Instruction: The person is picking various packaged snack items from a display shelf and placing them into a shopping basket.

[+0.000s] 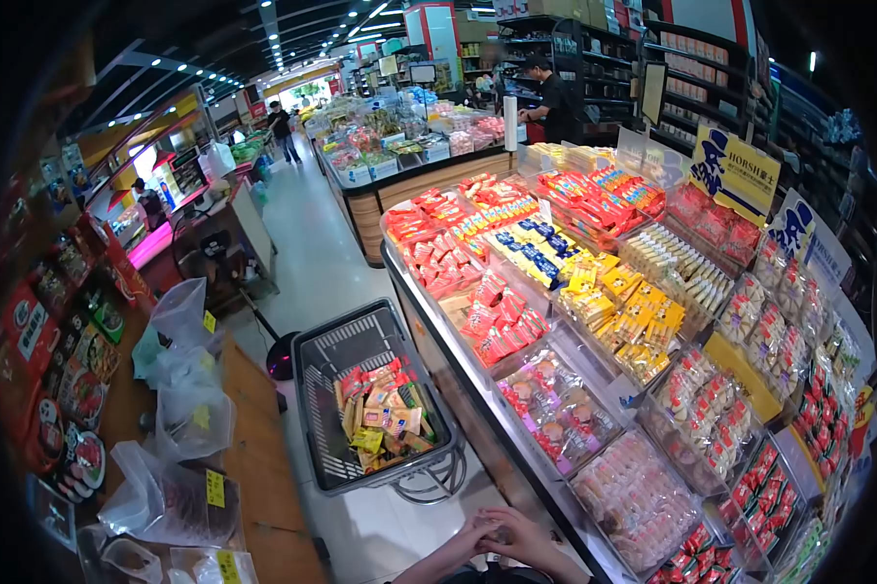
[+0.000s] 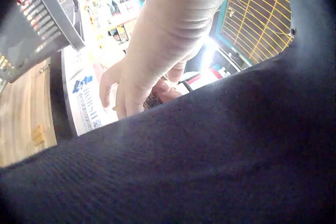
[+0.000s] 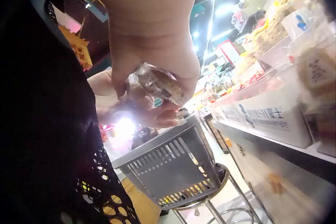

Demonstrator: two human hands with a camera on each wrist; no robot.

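At the bottom of the head view, my left hand (image 1: pixel 458 547) and right hand (image 1: pixel 528 541) meet in front of my body. The right wrist view shows my right hand (image 3: pixel 155 50) curled round a small snack packet in clear plastic wrap (image 3: pixel 160 83), which is hidden in the head view. Against it lie fingers of my left hand (image 3: pixel 105 94). Seen from the left wrist, my left hand (image 2: pixel 157 40) reaches down with relaxed, fairly straight fingers. Beyond the hands, a grey shopping basket (image 1: pixel 346 343) holds several wrapped snacks (image 1: pixel 390 420).
The basket rests on a metal-legged stand (image 1: pixel 443 479). On the right runs a sloping snack counter (image 1: pixel 545 487) with clear bins of wrapped sweets. Plastic bags (image 1: pixel 193 419) hang by a wooden panel (image 1: pixel 273 467) on the left. Farther off, a person (image 1: pixel 552 102) stands behind another display.
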